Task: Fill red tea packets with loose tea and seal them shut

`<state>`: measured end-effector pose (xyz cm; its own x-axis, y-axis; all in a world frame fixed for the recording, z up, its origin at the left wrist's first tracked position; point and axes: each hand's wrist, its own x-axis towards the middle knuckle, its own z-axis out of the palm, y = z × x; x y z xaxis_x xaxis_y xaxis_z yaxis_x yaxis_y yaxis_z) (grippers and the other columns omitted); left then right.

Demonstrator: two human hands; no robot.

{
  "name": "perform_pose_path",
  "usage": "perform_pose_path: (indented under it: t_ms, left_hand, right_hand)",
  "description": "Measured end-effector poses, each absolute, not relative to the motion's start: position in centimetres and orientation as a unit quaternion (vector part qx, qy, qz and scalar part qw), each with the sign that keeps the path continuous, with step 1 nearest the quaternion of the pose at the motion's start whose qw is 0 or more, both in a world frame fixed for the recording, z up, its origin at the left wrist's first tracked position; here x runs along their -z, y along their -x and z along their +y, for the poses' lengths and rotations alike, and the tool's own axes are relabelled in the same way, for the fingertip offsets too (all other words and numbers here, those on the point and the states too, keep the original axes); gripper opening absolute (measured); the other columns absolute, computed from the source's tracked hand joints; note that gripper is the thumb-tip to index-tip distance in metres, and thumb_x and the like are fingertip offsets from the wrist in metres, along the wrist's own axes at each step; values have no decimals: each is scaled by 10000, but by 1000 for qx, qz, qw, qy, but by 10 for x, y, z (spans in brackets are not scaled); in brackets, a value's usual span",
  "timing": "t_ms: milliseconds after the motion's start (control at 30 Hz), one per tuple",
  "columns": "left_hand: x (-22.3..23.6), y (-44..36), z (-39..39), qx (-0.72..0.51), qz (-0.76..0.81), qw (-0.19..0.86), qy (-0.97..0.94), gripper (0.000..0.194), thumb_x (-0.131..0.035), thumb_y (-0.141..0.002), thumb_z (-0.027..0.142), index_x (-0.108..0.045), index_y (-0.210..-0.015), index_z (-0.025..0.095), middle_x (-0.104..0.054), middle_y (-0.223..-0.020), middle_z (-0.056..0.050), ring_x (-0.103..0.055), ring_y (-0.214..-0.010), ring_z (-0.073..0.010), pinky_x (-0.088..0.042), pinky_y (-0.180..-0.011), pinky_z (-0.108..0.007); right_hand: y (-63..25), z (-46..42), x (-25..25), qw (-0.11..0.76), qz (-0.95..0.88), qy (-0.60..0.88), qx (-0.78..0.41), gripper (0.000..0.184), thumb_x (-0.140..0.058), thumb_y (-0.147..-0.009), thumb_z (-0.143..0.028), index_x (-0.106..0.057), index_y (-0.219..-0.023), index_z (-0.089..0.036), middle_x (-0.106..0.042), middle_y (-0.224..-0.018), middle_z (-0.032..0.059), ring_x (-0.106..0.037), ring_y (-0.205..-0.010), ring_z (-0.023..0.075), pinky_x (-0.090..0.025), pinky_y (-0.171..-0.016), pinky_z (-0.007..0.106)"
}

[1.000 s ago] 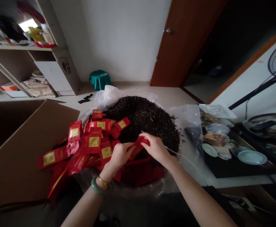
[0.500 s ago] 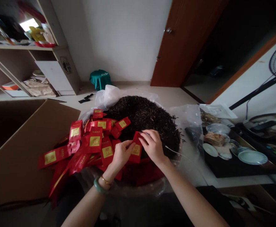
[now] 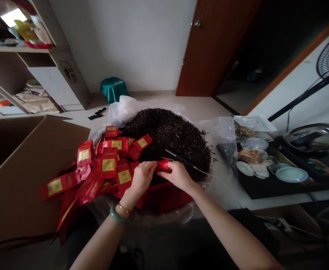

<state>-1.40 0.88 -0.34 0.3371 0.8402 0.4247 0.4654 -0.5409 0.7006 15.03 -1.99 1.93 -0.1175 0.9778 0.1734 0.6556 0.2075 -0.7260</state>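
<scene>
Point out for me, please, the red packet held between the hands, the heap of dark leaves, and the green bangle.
Red packet [image 3: 163, 164]: head view, on its exposed red surface.
Dark leaf heap [image 3: 170, 131]: head view, middle of its top.
Green bangle [image 3: 116, 216]: head view, on its visible band.

Pale wall [image 3: 142, 45], brn door [image 3: 212, 45] R of ctr, shelf unit [image 3: 74, 88] far L. Doorway [image 3: 271, 48] v. dark, hard to make out.

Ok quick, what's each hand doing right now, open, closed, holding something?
Left hand: closed, fingers pinching one side of a red packet.
Right hand: closed, holding the other side of the same packet.
</scene>
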Motion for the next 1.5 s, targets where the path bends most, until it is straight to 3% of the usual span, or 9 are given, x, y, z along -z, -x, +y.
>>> perform_pose_path:
  t_ms: [167,367,533,633,733,800,1100,1267,1500]
  left_hand:
    - [-5,15,7,-413,423,142,-794,304,-577,-856,294,-615,-1134,178,-685,-1063,-97,-587,-1051,-260,-441,-943,-431]
    - [-10,21,15,-448,440,223,-746,232,-409,-930,227,-632,-896,174,-665,-848,-52,-624,-786,-157,-500,-719,-264]
    - [-9,17,9,-429,414,223,-771,246,-373,-940,221,-615,-941,177,-654,-869,-59,-624,-818,-157,-508,-759,-277]
    - [-9,14,4,-391,389,176,-815,283,-453,-910,265,-555,-1160,182,-627,-1115,-108,-571,-1076,-228,-475,-928,-397]
    - [-6,16,3,-333,372,77,-863,579,-668,-769,319,-472,-1301,203,-473,-1378,-130,-295,-1348,-361,-330,-1058,-561]
    - [-5,18,5,-300,377,37,-875,621,-711,-728,269,-477,-1302,225,-448,-1410,-118,-209,-1386,-381,-304,-1066,-585]
    - [-4,20,7,-254,386,9,-887,541,-667,-738,167,-514,-1256,186,-544,-1333,-134,-237,-1393,-357,-268,-1070,-582]
    - [-1,16,2,-249,395,14,-884,574,-688,-729,200,-498,-1271,192,-588,-1279,-138,-417,-1257,-374,-401,-934,-534]
    - [7,14,7,-291,357,39,-887,459,-607,-764,122,-513,-1212,157,-597,-1232,-125,-527,-1074,-280,-467,-921,-430]
  right_hand:
    - [-155,-19,-10,368,-660,627,-191,107,-604,-808,-264,-640,-809,-164,-723,-805,115,-675,-760,250,-506,-745,357]
    - [-152,-27,-18,437,-639,515,-369,242,-596,-801,-293,-657,-999,-168,-722,-987,94,-660,-943,237,-492,-891,375]
    - [-156,-25,-21,427,-606,511,-435,295,-540,-839,-386,-693,-966,-168,-729,-958,61,-652,-947,239,-497,-877,382]
    - [-163,-21,-16,407,-590,568,-404,360,-476,-877,-424,-699,-899,-142,-726,-806,53,-654,-836,236,-512,-788,356]
    - [-165,-18,-14,396,-598,577,-390,376,-466,-883,-438,-696,-909,-141,-722,-820,54,-648,-842,233,-497,-816,350]
    - [-163,-18,-15,397,-595,567,-407,390,-458,-883,-454,-697,-906,-147,-721,-841,61,-649,-859,237,-492,-841,367]
    - [-154,-25,-18,436,-537,501,-520,425,-521,-844,-525,-696,-987,-165,-723,-950,67,-649,-933,231,-460,-940,426]
    - [-151,-22,-15,398,-566,500,-521,385,-482,-884,-476,-681,-990,-164,-718,-933,48,-642,-914,220,-457,-948,426]
    - [-146,-22,-21,340,-587,493,-544,279,-481,-901,-352,-669,-997,-169,-701,-985,45,-611,-1029,225,-436,-985,420]
